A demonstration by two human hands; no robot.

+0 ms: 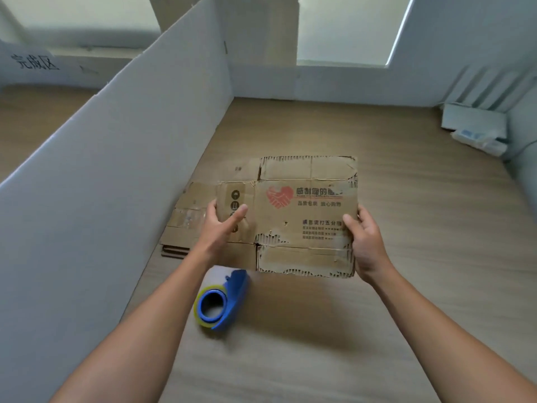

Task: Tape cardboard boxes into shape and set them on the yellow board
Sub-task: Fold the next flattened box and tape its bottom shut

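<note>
A flattened cardboard box (pixel 305 216) with a red heart print and torn flap edges is held flat above the wooden table. My right hand (pixel 364 242) grips its right edge, thumb on top. My left hand (pixel 220 225) holds its left edge, thumb across the top face and fingers underneath. A blue tape dispenser (pixel 222 301) with a clear tape roll lies on the table just below the box, between my forearms. More flattened boxes (pixel 186 222) are stacked on the table at the left, against the white partition. No yellow board is in view.
A tall white partition (pixel 116 158) runs along the left side of the table. White walls close the back and right. Small white packages (pixel 476 129) lie in the far right corner. Beyond the partition, a white sign with black writing (pixel 35 64) stands at far left.
</note>
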